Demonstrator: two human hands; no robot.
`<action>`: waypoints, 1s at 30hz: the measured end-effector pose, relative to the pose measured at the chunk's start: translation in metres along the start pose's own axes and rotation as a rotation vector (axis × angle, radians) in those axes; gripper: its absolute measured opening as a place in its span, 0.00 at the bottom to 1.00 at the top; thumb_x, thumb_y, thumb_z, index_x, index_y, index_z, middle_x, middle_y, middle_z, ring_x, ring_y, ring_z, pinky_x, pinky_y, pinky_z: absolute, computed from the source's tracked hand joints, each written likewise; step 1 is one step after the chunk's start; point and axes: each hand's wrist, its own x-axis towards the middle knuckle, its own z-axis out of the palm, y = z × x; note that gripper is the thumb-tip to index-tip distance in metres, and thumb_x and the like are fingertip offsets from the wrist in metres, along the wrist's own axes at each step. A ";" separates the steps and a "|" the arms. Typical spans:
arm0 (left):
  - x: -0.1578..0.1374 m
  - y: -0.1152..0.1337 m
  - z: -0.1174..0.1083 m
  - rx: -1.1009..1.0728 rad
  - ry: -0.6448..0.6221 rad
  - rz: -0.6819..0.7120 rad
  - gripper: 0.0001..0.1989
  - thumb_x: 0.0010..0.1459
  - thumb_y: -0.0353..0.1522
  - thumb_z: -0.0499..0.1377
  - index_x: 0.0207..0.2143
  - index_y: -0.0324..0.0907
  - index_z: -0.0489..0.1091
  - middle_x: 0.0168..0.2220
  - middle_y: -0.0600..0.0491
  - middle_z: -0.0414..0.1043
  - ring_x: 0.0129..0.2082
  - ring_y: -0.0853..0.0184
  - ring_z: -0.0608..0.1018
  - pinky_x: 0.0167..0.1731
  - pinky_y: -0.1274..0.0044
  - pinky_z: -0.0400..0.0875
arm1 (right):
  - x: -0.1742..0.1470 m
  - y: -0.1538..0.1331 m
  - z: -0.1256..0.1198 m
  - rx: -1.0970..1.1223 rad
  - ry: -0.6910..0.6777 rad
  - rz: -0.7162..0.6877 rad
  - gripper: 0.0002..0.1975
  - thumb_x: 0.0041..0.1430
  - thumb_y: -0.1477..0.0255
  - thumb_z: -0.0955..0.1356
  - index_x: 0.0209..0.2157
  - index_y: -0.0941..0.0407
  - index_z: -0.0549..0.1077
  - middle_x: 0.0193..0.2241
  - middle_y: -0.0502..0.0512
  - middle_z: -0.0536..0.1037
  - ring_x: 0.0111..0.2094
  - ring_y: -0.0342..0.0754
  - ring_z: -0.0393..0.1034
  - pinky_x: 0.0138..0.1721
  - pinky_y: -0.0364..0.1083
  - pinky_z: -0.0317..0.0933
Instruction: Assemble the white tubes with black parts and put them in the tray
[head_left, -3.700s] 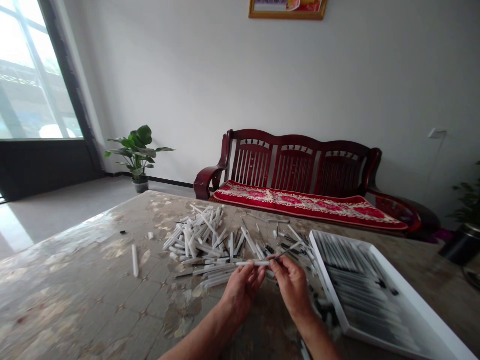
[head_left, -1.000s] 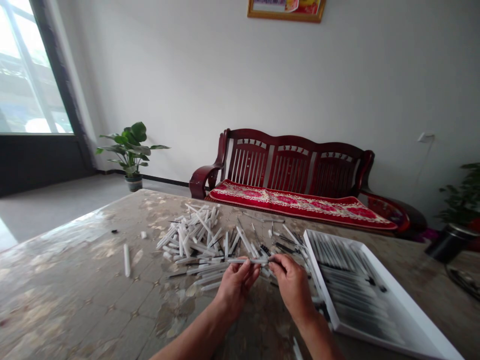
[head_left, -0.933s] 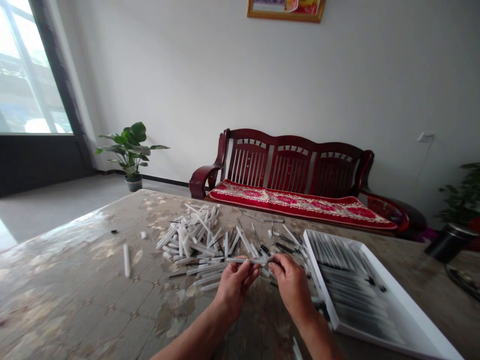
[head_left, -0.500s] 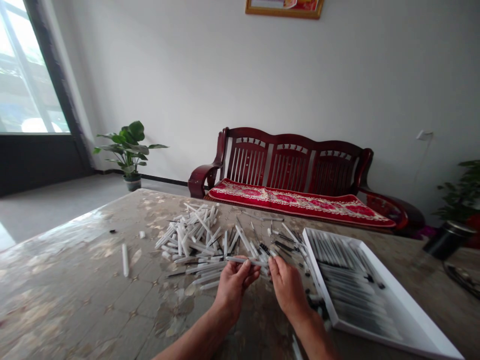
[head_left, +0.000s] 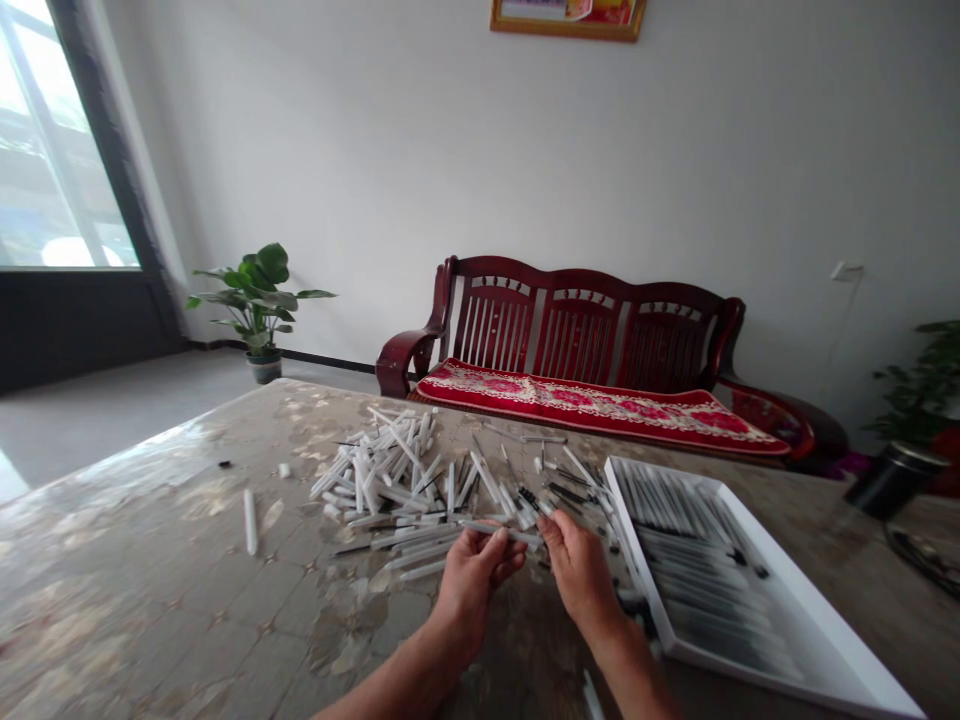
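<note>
Running sideways, a tube (head_left: 520, 537) sits pinched in left hand (head_left: 472, 578), right hand's (head_left: 579, 568) grip unclear.

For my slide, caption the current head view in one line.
Left hand holds a slim pale tube, right hand close by, white tray to the right.

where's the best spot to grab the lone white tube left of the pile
The white tube is probably best pinched at its middle, from above, across its long sides: it is slim, straight, lies flat and sits apart from the pile.
</note>
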 end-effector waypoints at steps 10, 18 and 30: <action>0.002 0.003 -0.001 0.005 0.011 0.012 0.15 0.41 0.31 0.74 0.29 0.37 0.71 0.26 0.52 0.78 0.27 0.66 0.82 0.31 0.77 0.79 | -0.001 -0.001 0.003 -0.004 -0.025 0.003 0.24 0.68 0.58 0.56 0.22 0.52 0.67 0.17 0.51 0.72 0.20 0.47 0.68 0.25 0.44 0.54; 0.005 0.005 -0.001 -0.008 0.060 0.007 0.12 0.45 0.29 0.72 0.27 0.37 0.71 0.25 0.52 0.77 0.27 0.68 0.81 0.31 0.79 0.79 | -0.001 -0.008 -0.003 0.061 -0.086 -0.022 0.16 0.65 0.60 0.60 0.30 0.53 0.71 0.26 0.52 0.78 0.28 0.48 0.72 0.28 0.43 0.57; 0.002 0.001 -0.003 0.002 0.023 0.013 0.15 0.41 0.32 0.74 0.27 0.37 0.71 0.25 0.52 0.77 0.27 0.66 0.81 0.30 0.77 0.78 | -0.001 -0.008 0.001 0.103 -0.047 0.029 0.22 0.65 0.56 0.58 0.23 0.52 0.68 0.18 0.50 0.72 0.21 0.46 0.66 0.23 0.43 0.53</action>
